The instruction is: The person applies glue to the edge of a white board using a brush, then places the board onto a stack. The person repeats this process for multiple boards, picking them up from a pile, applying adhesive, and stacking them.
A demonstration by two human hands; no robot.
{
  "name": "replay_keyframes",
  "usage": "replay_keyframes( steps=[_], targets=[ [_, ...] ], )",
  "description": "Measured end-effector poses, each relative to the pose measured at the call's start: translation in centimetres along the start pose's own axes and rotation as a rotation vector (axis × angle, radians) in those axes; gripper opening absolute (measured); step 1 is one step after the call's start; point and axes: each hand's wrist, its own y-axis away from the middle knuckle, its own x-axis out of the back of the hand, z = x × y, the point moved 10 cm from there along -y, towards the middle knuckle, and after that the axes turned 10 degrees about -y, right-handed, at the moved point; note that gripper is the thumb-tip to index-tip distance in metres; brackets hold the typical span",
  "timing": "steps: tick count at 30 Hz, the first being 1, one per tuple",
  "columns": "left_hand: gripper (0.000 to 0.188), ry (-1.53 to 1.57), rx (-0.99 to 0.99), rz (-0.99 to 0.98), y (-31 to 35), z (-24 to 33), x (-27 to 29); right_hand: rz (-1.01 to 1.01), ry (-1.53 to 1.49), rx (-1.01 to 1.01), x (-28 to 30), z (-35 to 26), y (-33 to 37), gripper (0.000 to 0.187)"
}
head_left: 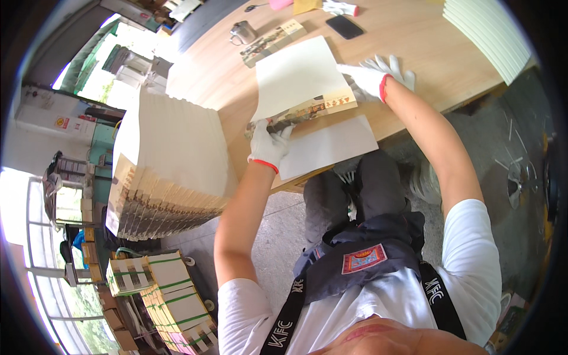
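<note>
A white sheet with a printed, picture-covered strip along its near edge (299, 71) lies on the wooden table before me. My left hand (269, 146), in a white glove with a red cuff, pinches the left end of that printed strip between thumb and fingers. Beside the sheet's right edge, my right hand (373, 78), gloved alike, has its fingers stretched out and apart; its index finger reaches to the sheet's edge. Nearer to me, a plain white sheet (331, 145) lies at the table's front edge, partly behind my left hand.
A tall stack of similar printed sheets (177, 148) rises at the left. White sheets (488, 35) fan out at the far right. Farther back are a metal mug (242, 33), a printed block (273, 42), a phone (344, 27) and a glove (340, 8). Strapped bundles (177, 290) stand on the floor.
</note>
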Motion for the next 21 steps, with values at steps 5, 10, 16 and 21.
replay_keyframes(
  steps=[5, 10, 16, 21],
  targets=[
    [0.023, -0.575, -0.45, -0.192, 3.2, 8.0, -2.3, -0.252, -1.054, 0.166, -6.9, 0.9, -4.5, 0.037],
    [0.018, -0.487, -0.696, -0.009, 14.5, 13.6, -2.7, -0.105, -1.239, 0.285, -7.8, -6.1, 1.1, 0.038],
    [0.041, -0.546, -1.18, 0.095, 29.0, 26.8, 4.8, -0.12, -1.103, 0.807, -9.2, -23.4, 4.1, 0.035],
    [0.029, -0.699, -1.296, 0.311, 33.6, 37.5, 13.2, -0.229, -1.093, 0.958, -16.7, -38.8, 5.3, 0.027]
  ],
)
